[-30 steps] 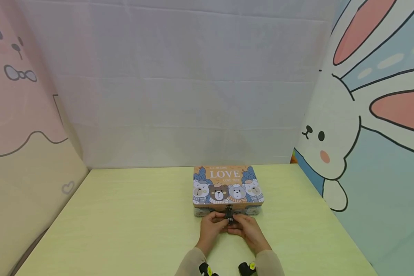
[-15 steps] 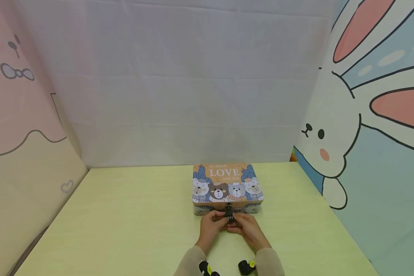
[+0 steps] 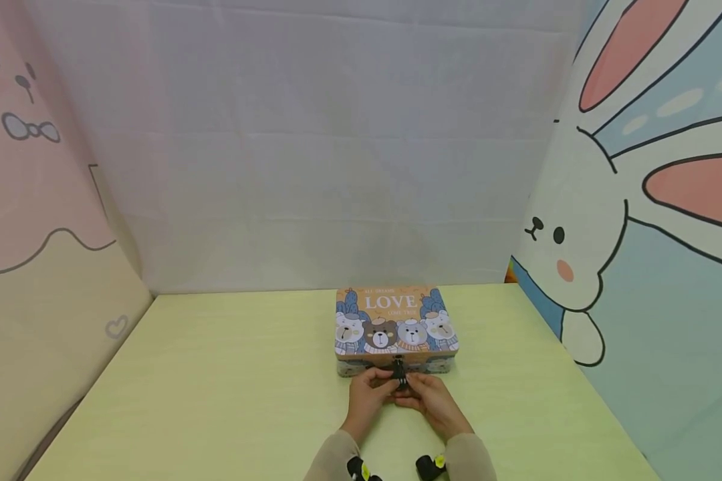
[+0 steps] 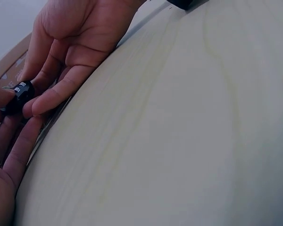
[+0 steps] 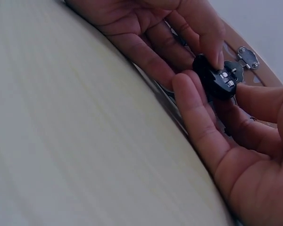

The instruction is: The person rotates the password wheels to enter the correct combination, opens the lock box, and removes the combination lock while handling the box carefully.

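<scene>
A black combination padlock (image 3: 400, 381) with small number dials sits at the front of a tin box (image 3: 397, 327) printed with bears and the word LOVE. The box's lid is down. My left hand (image 3: 366, 403) pinches the padlock from the left side, thumb and fingers on its body. From the right, my right hand (image 3: 438, 403) pinches it too. In the right wrist view the padlock (image 5: 216, 79) shows its light dials beside the box's metal latch (image 5: 243, 61). Fingers partly hide the padlock in the left wrist view. The dial digits are too small to read.
The box stands near the back of a pale yellow-green table (image 3: 228, 387). A white cloth (image 3: 325, 147) hangs behind it. Cartoon-printed panels flank the table, with a rabbit (image 3: 589, 254) on the right one. Black wrist-camera pieces show at both sleeves.
</scene>
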`<state>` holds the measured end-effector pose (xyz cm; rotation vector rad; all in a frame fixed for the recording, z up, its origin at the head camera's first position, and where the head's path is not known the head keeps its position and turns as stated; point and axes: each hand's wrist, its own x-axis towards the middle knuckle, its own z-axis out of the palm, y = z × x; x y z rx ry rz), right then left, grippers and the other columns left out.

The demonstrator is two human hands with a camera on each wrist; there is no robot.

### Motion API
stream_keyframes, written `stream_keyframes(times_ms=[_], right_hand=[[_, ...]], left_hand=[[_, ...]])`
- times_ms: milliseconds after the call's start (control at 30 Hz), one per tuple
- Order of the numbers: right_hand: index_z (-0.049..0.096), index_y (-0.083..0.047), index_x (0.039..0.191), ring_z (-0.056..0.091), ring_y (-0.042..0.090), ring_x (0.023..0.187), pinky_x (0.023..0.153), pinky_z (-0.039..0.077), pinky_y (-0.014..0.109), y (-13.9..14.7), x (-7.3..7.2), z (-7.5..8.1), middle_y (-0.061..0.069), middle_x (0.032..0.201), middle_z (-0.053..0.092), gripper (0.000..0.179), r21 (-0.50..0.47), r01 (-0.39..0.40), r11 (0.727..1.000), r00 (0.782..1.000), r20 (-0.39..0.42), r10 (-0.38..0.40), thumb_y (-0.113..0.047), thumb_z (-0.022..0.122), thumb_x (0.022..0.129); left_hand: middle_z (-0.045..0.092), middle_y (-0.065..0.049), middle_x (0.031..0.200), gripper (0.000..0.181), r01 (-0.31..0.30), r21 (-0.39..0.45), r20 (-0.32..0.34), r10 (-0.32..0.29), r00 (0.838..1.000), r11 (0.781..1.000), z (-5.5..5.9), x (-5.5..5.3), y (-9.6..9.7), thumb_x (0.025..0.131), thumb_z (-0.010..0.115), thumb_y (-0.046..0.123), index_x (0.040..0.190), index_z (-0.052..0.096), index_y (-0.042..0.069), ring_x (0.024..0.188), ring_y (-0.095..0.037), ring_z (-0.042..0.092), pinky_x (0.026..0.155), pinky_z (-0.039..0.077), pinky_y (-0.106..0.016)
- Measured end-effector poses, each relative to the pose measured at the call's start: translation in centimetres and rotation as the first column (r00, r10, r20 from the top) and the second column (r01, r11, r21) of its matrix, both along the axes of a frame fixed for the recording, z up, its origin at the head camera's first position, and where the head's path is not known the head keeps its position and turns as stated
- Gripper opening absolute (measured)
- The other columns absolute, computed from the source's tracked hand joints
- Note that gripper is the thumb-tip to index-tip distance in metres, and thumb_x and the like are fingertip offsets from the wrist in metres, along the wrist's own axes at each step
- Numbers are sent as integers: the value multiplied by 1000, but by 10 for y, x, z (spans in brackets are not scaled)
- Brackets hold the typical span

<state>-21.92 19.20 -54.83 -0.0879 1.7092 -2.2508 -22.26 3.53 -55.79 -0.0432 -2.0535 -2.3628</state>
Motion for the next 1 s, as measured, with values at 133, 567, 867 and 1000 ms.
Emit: stream_keyframes(times_ms=[133,567,867,1000], right_hand=[[50,19,123,67,16,85,82,59,31,-1,1,0,8,100,66,32,5,26,1000,1000,16,-26,-7,41,106],[42,24,132,67,14,84,82,59,29,-2,1,1,7,99,68,46,20,30,999,998,47,-31,-14,44,107],[41,25,131,67,15,88,86,58,30,0,2,1,7,102,67,43,3,-18,1000,1000,12,18,-12,39,108],[41,26,130,67,15,88,87,57,30,1,1,0,8,102,66,42,1,-23,1000,1000,2,23,-10,38,108]], left_hand=[[70,-22,94,15,7,11,-12,-7,1000,1000,14,9,-2,82,70,-12,94,65,-18,77,-18,67,64,62,-32],[70,-21,92,16,4,9,-26,-3,1000,1000,33,19,-4,82,71,-10,94,66,-17,76,-17,67,64,62,-34],[71,-20,88,14,-10,-6,-20,10,1000,1000,38,20,-3,82,71,-10,93,66,-17,74,-16,67,63,62,-35],[71,-22,87,14,-14,-22,-17,13,1000,1000,32,16,-2,82,71,-10,92,66,-17,75,-22,69,63,62,-38]])
